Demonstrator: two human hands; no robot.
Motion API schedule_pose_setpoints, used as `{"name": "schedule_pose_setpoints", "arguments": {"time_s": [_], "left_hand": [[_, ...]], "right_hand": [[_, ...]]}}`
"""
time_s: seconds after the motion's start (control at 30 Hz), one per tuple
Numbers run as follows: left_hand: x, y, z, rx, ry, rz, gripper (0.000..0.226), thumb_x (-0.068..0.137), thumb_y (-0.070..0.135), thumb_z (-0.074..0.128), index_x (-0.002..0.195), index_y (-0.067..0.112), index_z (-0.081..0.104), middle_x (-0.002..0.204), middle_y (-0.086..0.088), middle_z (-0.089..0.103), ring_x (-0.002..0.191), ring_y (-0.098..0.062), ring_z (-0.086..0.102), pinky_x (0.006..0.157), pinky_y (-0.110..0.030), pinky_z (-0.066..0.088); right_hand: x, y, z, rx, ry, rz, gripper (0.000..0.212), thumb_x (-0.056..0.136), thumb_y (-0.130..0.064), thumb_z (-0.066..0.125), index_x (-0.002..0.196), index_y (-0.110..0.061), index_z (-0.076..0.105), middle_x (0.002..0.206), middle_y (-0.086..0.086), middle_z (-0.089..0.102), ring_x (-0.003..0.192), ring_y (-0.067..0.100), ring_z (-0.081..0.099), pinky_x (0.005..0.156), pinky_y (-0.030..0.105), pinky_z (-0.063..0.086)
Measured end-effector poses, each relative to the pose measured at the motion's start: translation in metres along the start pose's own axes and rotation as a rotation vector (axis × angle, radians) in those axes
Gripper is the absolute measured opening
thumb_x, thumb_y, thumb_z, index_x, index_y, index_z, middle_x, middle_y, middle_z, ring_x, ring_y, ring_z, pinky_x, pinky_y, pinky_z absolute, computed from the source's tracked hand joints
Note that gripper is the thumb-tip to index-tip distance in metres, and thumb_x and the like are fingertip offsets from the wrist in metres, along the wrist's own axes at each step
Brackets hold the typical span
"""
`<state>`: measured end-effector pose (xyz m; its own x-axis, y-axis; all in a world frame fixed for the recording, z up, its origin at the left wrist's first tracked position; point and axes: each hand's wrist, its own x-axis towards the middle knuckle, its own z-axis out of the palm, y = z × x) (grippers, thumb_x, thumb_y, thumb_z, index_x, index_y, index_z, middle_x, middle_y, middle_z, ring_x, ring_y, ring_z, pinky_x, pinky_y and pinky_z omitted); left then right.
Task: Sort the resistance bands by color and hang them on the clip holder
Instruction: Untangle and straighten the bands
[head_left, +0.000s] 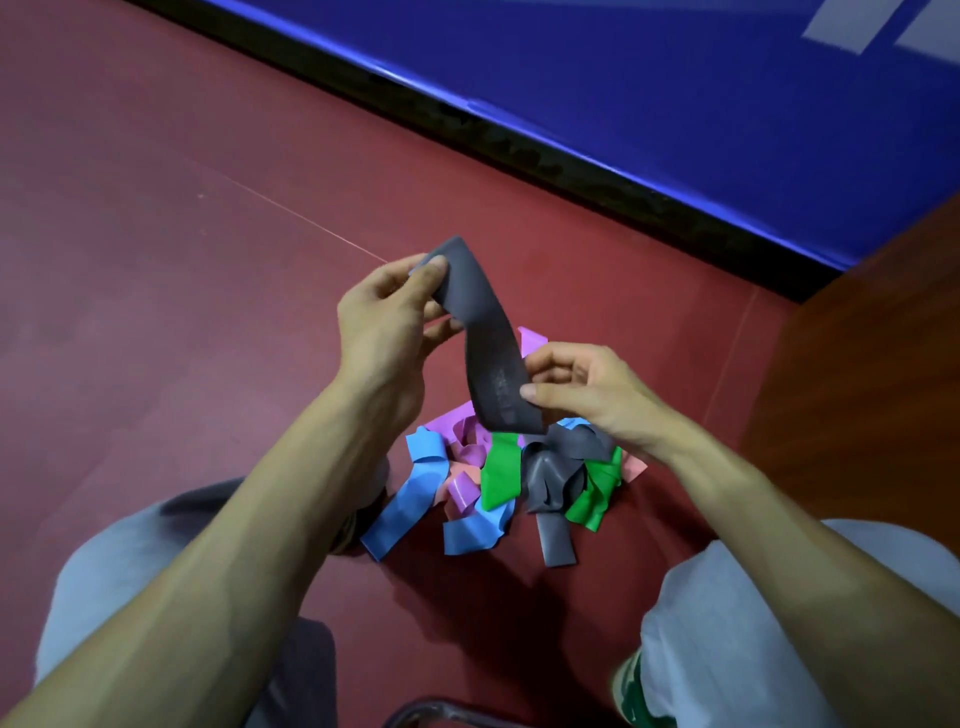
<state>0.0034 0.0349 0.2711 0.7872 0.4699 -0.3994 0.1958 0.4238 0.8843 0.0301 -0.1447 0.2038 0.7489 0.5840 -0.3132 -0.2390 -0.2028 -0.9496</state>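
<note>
Forearms and grey trousers (130, 571) are framing a grey band (483, 332) being held up over a heap of bands (498, 478) on the red floor (156, 260).
Pale print on the grey band is blurring too much to read, and a dark curved bar (441, 712) is being cut off by the bottom edge. The left hand (384, 322) is pinching the band's upper end between thumb and fingers, while the right hand (587, 395) is pinching it near the lower end. Flat, matt and rubbery, the strip is twisting between them. Below, blue, green, pink, purple and grey strips are lying crumpled and tangled, too knotted to count.
</note>
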Motion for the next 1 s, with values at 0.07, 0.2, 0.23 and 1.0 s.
{"name": "schedule_pose_setpoints", "arguments": {"time_s": [0.07, 0.2, 0.23, 1.0], "left_hand": [[0.007, 0.001, -0.004, -0.110, 0.078, -0.129, 0.004, 0.091, 0.007, 0.061, 0.087, 0.009, 0.061, 0.073, -0.003, 0.061, 0.051, -0.008, 0.059, 0.050, -0.019, 0.051], [0.017, -0.001, -0.010, -0.302, 0.147, -0.320, 0.009, 0.091, 0.007, 0.061, 0.081, 0.008, 0.059, 0.072, -0.005, 0.062, 0.059, -0.012, 0.061, 0.053, -0.020, 0.055], [0.017, -0.002, -0.009, -0.325, 0.147, -0.328, 0.010, 0.091, 0.007, 0.061, 0.081, 0.008, 0.059, 0.067, -0.004, 0.064, 0.056, -0.012, 0.062, 0.053, -0.021, 0.056], [-0.010, -0.036, 0.007, 0.904, -0.330, 0.286, 0.023, 0.078, 0.015, 0.077, 0.095, 0.027, 0.070, 0.069, 0.016, 0.066, 0.059, 0.008, 0.060, 0.058, -0.010, 0.046]], "right_hand": [[-0.001, -0.002, -0.002, 0.042, 0.006, 0.014, 0.019, 0.078, -0.010, 0.071, 0.095, -0.009, 0.065, 0.088, 0.009, 0.066, 0.080, 0.012, 0.060, 0.070, 0.018, 0.049], [-0.003, -0.005, -0.002, 0.033, 0.042, 0.013, 0.017, 0.083, 0.005, 0.066, 0.095, -0.008, 0.065, 0.088, 0.009, 0.066, 0.082, 0.013, 0.061, 0.075, 0.020, 0.050], [-0.003, -0.006, -0.002, 0.020, 0.060, 0.003, 0.018, 0.083, 0.006, 0.066, 0.094, -0.009, 0.066, 0.087, 0.008, 0.066, 0.080, 0.012, 0.061, 0.075, 0.020, 0.051], [-0.005, -0.013, -0.004, 0.134, 0.487, -0.006, 0.024, 0.077, 0.000, 0.075, 0.091, -0.017, 0.065, 0.073, 0.010, 0.070, 0.058, 0.010, 0.064, 0.057, 0.021, 0.054]]}}
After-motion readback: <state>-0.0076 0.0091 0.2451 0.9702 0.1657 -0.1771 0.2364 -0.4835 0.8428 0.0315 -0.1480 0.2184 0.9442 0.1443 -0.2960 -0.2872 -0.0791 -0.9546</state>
